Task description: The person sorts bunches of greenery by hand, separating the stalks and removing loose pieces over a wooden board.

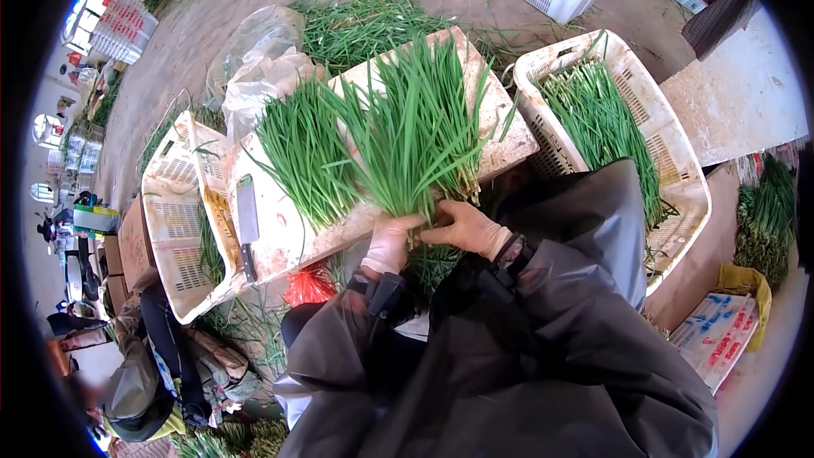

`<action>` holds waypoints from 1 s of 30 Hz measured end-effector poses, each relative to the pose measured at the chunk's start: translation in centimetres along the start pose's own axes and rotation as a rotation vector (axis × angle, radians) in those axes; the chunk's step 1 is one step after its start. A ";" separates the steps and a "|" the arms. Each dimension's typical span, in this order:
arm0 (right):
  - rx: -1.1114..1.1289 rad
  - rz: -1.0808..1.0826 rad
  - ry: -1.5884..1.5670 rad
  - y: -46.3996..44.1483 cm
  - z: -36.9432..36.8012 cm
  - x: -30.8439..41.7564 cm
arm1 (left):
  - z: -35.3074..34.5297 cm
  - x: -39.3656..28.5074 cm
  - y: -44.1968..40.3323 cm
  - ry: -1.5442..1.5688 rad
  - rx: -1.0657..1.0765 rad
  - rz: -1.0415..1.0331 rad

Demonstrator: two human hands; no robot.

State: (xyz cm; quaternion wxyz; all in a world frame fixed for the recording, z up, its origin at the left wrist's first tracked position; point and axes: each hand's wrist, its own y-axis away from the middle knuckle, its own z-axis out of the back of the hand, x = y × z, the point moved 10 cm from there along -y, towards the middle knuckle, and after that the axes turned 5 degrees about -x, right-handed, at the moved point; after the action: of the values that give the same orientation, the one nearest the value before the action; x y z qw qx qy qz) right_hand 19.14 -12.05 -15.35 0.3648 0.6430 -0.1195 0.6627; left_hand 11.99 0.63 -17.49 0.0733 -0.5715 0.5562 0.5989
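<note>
My left hand (390, 243), in a pale glove, is closed round the lower stems of a bunch of garlic chives (405, 144), whose green leaves fan upward over the board. Against the right side of those stems, my gloved right hand (469, 229) pinches the bunch near its base. The white board (339, 242) in front of me is tilted in view and dirt-stained. More chives (309, 157) lie on it to the left, and another pile (454, 93) is partly hidden behind the held bunch. A knife (247, 220) with a dark handle rests at the board's left end.
On the right stands a white crate (678, 174) with chives inside; another crate (174, 203) is at the left. Loose chives (365, 25) and a clear plastic bag (267, 76) lie beyond the board. Red plastic strips (309, 286) are below it. A seated person's legs (174, 348) show lower left.
</note>
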 end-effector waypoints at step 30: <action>-0.072 -0.065 -0.296 0.3 0.1 -0.8 | -1.1 -1.6 0.7 -0.117 0.005 -0.104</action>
State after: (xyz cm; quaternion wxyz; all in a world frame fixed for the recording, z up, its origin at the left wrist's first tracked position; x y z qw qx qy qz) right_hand 18.94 -12.56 -15.96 0.3872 0.7238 -0.1748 0.5437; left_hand 12.71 0.42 -15.60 0.1381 -0.5632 0.5222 0.6253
